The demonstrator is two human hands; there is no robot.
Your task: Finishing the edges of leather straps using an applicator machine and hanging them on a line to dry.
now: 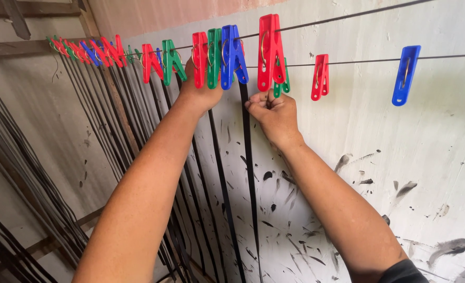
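Your left hand [203, 86] reaches up behind the pegs on the line [348, 62]; you cannot tell its grip. Your right hand [274, 114] is clenched on the black strip [249, 173], which hangs just below the blue peg [233, 55]. Judging by this, clipping comes next; keep the strip's top steady.

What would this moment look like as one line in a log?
left hand: at pegs on line | right hand: pinching black strip under blue peg | wall: paint-smeared
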